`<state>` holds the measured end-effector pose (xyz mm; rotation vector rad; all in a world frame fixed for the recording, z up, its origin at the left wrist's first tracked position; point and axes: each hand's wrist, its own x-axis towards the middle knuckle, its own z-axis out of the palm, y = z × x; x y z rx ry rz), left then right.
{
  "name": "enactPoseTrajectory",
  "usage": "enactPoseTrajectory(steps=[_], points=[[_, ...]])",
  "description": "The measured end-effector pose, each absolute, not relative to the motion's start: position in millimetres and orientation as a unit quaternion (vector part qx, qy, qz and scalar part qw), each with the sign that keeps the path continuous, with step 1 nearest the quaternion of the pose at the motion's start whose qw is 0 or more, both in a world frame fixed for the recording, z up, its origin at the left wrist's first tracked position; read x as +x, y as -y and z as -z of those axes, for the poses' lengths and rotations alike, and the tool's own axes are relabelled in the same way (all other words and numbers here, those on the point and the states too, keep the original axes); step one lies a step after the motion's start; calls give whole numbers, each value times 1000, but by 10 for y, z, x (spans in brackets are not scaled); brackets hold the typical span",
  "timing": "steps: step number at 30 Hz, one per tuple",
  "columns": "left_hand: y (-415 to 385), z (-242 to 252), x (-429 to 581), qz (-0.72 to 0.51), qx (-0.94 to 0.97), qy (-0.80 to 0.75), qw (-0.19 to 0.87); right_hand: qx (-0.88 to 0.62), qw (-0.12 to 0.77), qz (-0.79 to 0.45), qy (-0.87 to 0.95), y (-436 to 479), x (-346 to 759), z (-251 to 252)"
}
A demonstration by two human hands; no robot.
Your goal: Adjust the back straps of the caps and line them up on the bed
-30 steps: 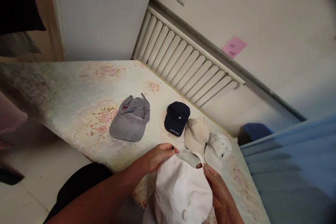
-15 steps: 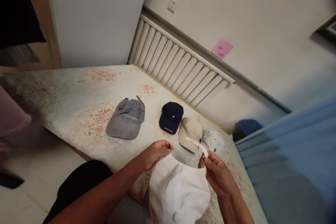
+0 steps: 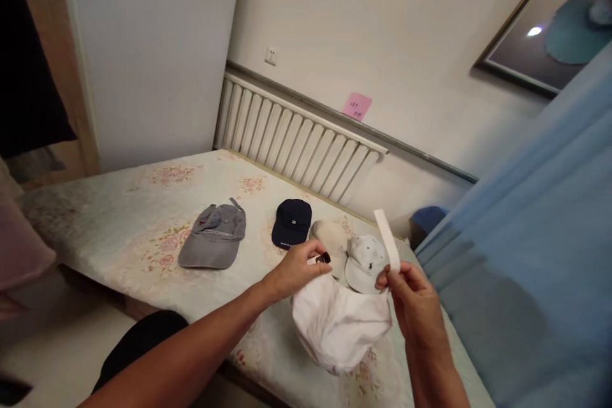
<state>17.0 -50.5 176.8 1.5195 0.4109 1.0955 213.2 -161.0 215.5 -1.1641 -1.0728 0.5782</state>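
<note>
Between my two hands hangs a white baseball cap (image 3: 342,322), its back opening facing away from me. My left hand (image 3: 299,271) pinches the cap's edge by a dark buckle (image 3: 324,258). With its fingers closed, my right hand (image 3: 411,293) grips the other side of the opening, where a loose white strap (image 3: 387,239) sticks upward. Just beyond lie a pale cap with a small dark logo (image 3: 367,261) and a beige cap (image 3: 329,236), partly covered by my left hand. Farther left are a navy cap (image 3: 292,222) and a grey cap (image 3: 215,236).
The caps lie on a flowered bed mattress (image 3: 157,204). Behind it a white radiator (image 3: 296,134) runs along the wall, with a pink note (image 3: 357,106) above. A blue curtain (image 3: 526,255) hangs at the right, and pink cloth (image 3: 21,248) shows at the left edge.
My hands have lifted the white cap and tipped it, so less of its crown shows. The strap now points up instead of curving left. The view has shifted up and right.
</note>
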Motion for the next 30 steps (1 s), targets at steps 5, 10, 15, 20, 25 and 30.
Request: enactPoseTrajectory(steps=[5,10,15,20,25,30], points=[[662,-1507,307,-457,700,-231,498,-569,609,-332,442,1796,2183,-1714],[876,-1475,363,-441,739,-228,455,-541,605,-399,427,1924,2130,-1553],[1074,-1517,340,-429,763,-197,442,-505,587,-456,438,1945,2009,-1450],[1216,-1444,261,-410,771,-203,443,-485,593,-491,415,1970,1871,-1371],[1309,-1416,212,-411,765,-201,454,-466,599,-517,396,1968,1750,-1380],[1340,-1346,233,-410,783,-234,406,-468,604,-515,389,1934,1673,-1324]])
